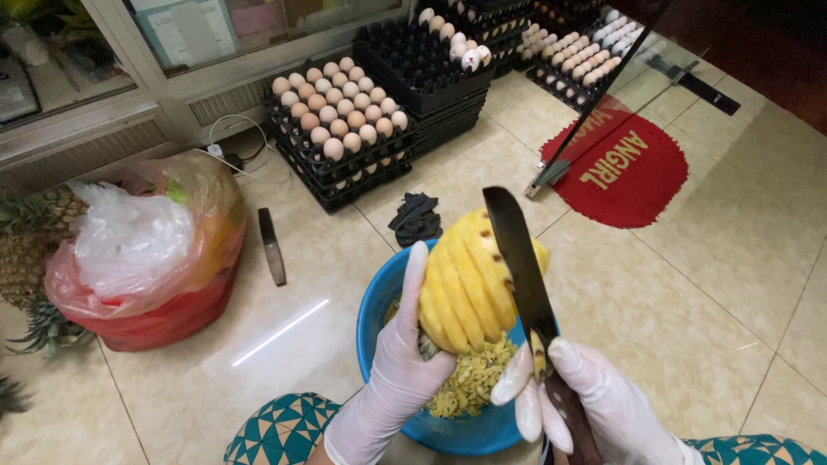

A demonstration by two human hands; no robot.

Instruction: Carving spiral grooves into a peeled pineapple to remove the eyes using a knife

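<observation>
Gloved right hand [594,405] grips a knife [521,267], blade against the peeled pineapple [465,288]; left hand [401,362] fingers wrap it above the blue bowl [379,297] of trimmings [474,383]. Skin's off, diagonal grooves mostly cut, seemingly few eyes left.

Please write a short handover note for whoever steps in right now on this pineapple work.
Left hand, gloved, holds the peeled pineapple over the blue basin.
Right hand, gloved, grips the knife, blade laid against the fruit.
Done: skin off, spiral grooves cut on the visible side; trimmings lie in the basin.
Left: a few dark eyes beside the blade. Unpeeled pineapples wait on the left, beside the red bag.
</observation>
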